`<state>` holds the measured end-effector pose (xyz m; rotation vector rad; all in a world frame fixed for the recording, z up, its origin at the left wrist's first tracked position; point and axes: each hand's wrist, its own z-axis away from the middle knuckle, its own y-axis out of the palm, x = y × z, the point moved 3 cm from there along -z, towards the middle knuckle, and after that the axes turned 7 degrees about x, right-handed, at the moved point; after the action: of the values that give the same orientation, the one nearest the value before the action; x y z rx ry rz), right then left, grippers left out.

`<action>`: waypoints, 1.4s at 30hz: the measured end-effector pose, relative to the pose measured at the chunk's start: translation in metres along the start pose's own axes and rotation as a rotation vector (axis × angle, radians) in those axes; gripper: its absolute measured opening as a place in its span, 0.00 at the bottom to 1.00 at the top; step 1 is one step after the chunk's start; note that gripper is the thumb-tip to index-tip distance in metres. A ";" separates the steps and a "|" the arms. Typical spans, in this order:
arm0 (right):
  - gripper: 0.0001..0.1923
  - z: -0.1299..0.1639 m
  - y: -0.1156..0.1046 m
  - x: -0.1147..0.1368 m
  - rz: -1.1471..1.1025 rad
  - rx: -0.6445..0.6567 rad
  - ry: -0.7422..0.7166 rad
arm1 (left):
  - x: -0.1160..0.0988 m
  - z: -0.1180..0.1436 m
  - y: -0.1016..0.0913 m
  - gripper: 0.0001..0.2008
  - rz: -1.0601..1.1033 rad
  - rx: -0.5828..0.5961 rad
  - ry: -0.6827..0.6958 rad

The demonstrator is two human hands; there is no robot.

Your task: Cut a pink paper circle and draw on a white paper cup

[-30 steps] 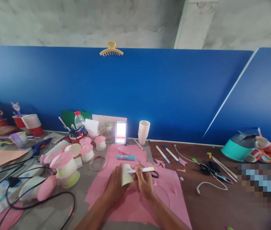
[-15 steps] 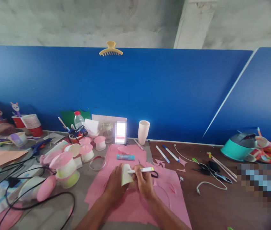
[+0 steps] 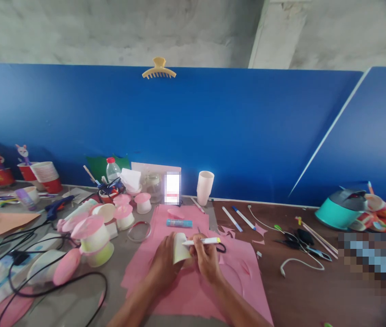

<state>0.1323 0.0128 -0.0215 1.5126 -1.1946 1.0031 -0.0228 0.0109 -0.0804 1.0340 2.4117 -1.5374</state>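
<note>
Head view: marker [image 3: 202, 241] level, tip seemingly leftward against cup [image 3: 180, 248].

Matt paper cup [image 3: 180, 248] on matt pink paper [image 3: 193, 277].

Yellow hair clip [image 3: 159, 69] is sitting on top edge of blue partition [image 3: 213, 127]. Stack of white cups [image 3: 204, 187] is standing at its base. Teal cooker [image 3: 341, 208] is resting far right; blue glue stick [image 3: 179, 223] is lying on pink paper [image 3: 240, 272].
</note>
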 end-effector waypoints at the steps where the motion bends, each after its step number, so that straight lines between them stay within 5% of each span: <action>1: 0.31 0.000 0.000 0.002 0.000 -0.003 0.002 | 0.001 0.001 0.001 0.32 -0.007 -0.001 -0.004; 15: 0.32 0.000 0.000 0.000 0.027 0.011 -0.008 | -0.003 -0.001 -0.002 0.30 -0.022 0.090 -0.005; 42: 0.30 0.000 -0.001 0.005 0.041 -0.025 -0.035 | -0.004 -0.001 -0.004 0.32 -0.001 0.053 -0.011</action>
<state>0.1340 0.0121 -0.0170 1.4965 -1.2631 0.9892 -0.0216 0.0091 -0.0748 1.0318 2.3764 -1.6118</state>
